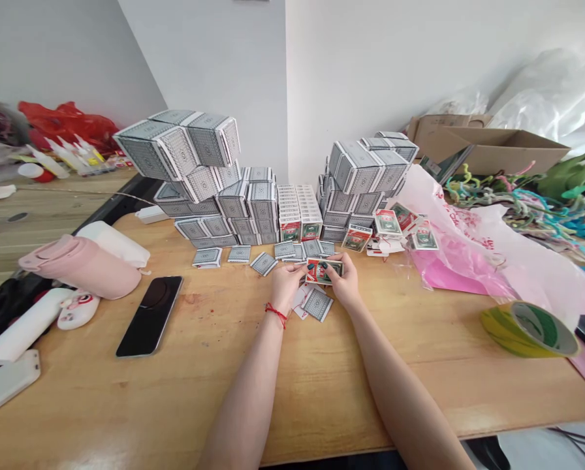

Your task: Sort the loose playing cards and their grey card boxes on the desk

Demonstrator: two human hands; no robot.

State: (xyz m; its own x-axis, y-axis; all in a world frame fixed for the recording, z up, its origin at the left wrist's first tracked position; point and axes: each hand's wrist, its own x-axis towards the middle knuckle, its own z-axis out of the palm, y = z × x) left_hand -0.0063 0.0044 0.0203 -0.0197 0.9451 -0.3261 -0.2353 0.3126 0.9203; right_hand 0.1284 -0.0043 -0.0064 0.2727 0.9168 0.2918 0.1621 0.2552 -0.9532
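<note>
Between hands (286,283), card box (318,275): long axis left-right, printed face toward camera.

Walls plain, pale. Grey-white wall (214,52) at 11 o'clock meets whiter wall (371,72) at 1 along a vertical edge near 12. Darker grey wall (77,46) at 10, its join slanting. Yellowish wood desk (126,405) spans 8 to 4; soft glare at 8. Second table (67,202), duller wood grain, at 9. Pale floor (537,450), 4 o'clock, partly hidden.
</note>
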